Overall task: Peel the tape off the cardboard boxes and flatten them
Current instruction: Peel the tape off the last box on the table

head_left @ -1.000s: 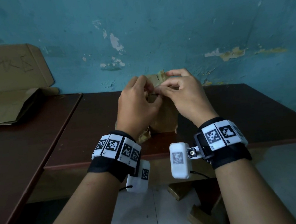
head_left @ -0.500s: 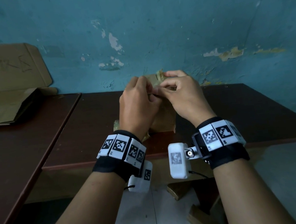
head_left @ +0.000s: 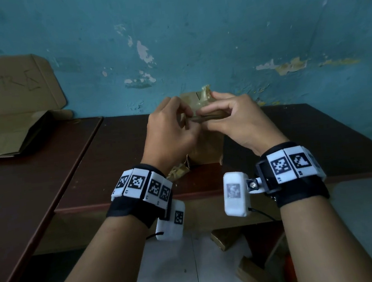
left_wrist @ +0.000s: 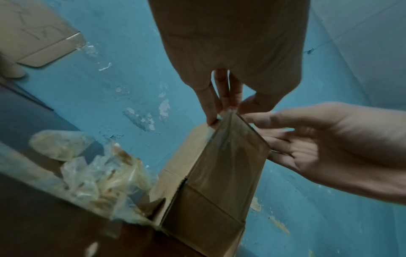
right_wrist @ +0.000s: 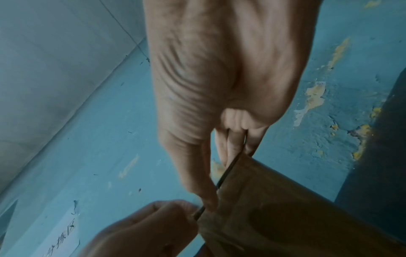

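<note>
The box (head_left: 206, 148) stands upright on the table (head_left: 318, 140), near the middle of its far edge and close to the blue wall (head_left: 238, 32). Both hands meet at its top. Compared with a second ago, the right hand (head_left: 235, 121) has shifted a little to the right and its fingers now lie flatter along the top edge, while the left hand (head_left: 170, 133) stays bunched at the left end of that edge. A crumpled end of tape (head_left: 205, 93) stands up behind the fingers, slightly clearer than before.

From the left wrist, the left hand's fingers (left_wrist: 211, 107) pinch the top corner of the box, where a glossy strip of tape runs down one face. The right hand holds the top edge between thumb and fingers, seen from the right wrist as a clamp on the thin cardboard rim. So both hands are clamped on the box, close together and nearly touching.

The change is small. I judge that the person is working a tape end loose at the top corner rather than pulling a long strip: the film still covers the face. A wad of peeled tape (left_wrist: 103, 180) lies on the table just left of the box, so some stripping looks done. The box is not yet flattened. Flat cardboard (head_left: 7, 134) rests at the far left, on the neighbouring table.
</note>
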Available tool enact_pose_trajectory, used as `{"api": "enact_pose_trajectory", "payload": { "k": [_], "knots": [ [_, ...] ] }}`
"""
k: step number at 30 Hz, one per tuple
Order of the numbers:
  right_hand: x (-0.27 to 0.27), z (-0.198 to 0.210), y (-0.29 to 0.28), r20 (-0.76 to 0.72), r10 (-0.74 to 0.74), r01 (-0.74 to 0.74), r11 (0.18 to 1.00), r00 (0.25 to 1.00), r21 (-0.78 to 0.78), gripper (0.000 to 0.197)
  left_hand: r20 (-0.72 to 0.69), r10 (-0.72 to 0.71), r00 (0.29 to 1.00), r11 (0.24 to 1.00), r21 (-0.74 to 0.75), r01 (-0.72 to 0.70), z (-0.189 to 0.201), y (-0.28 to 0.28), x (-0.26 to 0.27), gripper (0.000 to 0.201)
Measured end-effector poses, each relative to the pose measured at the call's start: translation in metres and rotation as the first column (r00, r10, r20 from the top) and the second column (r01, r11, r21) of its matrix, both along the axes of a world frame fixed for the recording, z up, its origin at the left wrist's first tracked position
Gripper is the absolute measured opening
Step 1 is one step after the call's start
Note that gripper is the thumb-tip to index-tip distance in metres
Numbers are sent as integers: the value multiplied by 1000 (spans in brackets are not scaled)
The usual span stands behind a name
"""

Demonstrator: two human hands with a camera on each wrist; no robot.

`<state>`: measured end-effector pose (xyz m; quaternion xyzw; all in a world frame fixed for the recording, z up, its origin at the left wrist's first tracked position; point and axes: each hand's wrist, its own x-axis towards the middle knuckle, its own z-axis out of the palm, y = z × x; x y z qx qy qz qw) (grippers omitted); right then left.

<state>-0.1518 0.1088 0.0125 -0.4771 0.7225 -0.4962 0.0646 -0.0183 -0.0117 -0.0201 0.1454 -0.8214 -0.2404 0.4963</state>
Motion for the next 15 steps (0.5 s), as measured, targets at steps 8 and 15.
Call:
{"api": "enact_pose_trajectory", "payload": {
  "k": [8, 15],
  "knots": [
    [-13, -12, -6, -18, -50, 49, 997, 999, -54, 50, 33, -9, 999, 1000, 0, 9, -2, -2, 3, 24],
    [-16, -20, -11, -29, -79, 78, 996, 996, -46, 41, 65, 27, 998, 1000, 9, -27, 1, 0, 2, 25]
  ]
}}
